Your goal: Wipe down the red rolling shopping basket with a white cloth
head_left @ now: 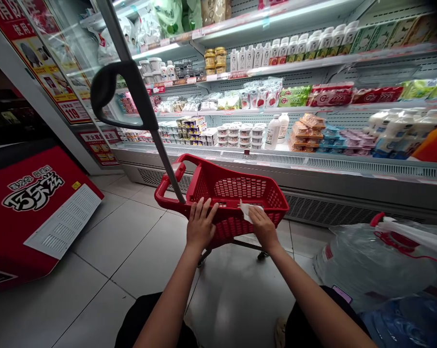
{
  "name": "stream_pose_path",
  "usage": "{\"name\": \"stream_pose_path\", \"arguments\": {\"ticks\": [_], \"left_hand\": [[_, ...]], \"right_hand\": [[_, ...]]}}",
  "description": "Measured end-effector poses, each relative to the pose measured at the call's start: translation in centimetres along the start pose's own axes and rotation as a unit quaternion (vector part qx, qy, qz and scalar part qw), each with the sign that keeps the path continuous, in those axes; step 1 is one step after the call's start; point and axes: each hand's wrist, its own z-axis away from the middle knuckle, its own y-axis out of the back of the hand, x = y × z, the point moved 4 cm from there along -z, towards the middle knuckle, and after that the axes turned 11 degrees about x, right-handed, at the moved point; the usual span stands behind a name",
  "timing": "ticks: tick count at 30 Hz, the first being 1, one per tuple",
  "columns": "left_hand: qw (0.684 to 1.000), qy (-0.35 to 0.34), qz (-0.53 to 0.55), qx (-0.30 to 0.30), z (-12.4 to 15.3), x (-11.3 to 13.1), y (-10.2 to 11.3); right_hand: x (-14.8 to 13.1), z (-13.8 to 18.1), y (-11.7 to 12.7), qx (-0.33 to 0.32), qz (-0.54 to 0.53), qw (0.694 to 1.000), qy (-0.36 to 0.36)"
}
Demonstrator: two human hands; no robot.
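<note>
Wiping seems the step in hand: the right hand [263, 228] grips a tissue [245, 211] against the near side of the cart [230, 228]; the left hand [201, 226] rests on it, spread and clasping nothing loose. Next likely calls for steadying the cart while sliding the tissue along. Behind it stands the chiller [316, 179].

Reads "使用" near the top of the tall poster [51, 72] and "119" at its foot; says "巧乐兹" across the red freezer [40, 212]; begins "灭火" on the low red sign [100, 145]; runs too small on most shelf packages [332, 94].
</note>
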Motion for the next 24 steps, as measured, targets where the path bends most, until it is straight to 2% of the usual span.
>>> {"name": "stream_pose_path", "arguments": {"ticks": [2,4,8,11,14,18,20,22,24], "left_hand": [[1.0,0.013,-0.007,-0.002,-0.2,0.4,-0.2],[1.0,0.018,-0.008,-0.007,-0.3,1.5,-0.9],[1.0,0.001,0.007,-0.02,-0.6,4.4,-3.4],[1.0,-0.004,0.007,-0.013,-0.7,5.1,-4.6],[0.999,-0.031,0.006,-0.013,-0.6,4.5,-4.5],[0.998,-0.046,0.022,-0.023,-0.5,4.0,-3.6],[0.999,-0.033,0.032,-0.02,-0.6,4.5,-3.4],[0.999,-0.018,0.043,-0.014,-0.6,5.2,-3.3],[0.999,-0.011,0.052,-0.011,-0.6,5.7,-3.4]], "right_hand": [[1.8,0.8,0.7,0.001,0.022,0.999,-0.03],[1.5,0.6,0.8,0.0,0.032,0.998,-0.053],[-3.4,-1.7,-0.7,-0.016,0.009,1.0,-0.024],[-5.7,-2.8,-1.5,-0.024,-0.016,1.0,0.008],[-3.9,-2.0,-0.3,-0.022,-0.013,0.999,0.021],[2.0,0.9,2.7,-0.011,0.03,0.999,-0.005],[3.8,1.8,3.6,-0.008,0.053,0.998,-0.034],[3.7,1.8,3.6,-0.004,0.065,0.996,-0.061],[1.6,0.9,2.5,-0.007,0.058,0.996,-0.064]]}}
